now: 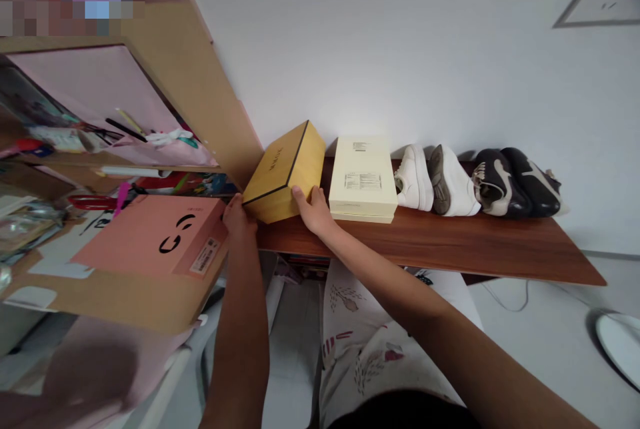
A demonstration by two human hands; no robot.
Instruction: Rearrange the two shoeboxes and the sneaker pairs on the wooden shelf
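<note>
Box (pixel 287 172) on wooden shelf (pixel 450 242), white wall (pixel 400 49)

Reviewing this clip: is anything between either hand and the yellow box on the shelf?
Nothing visible does. The left hand is on the near left corner of the yellow box, and the right hand grips its near right corner. The cream box stands close beside it, past the right hand.

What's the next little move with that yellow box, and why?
Probably turn the yellow box square to the wall, beside the cream box. It sits askew on the shelf while the cream box lies straight, and the left hand and right hand are on its near side.
</note>
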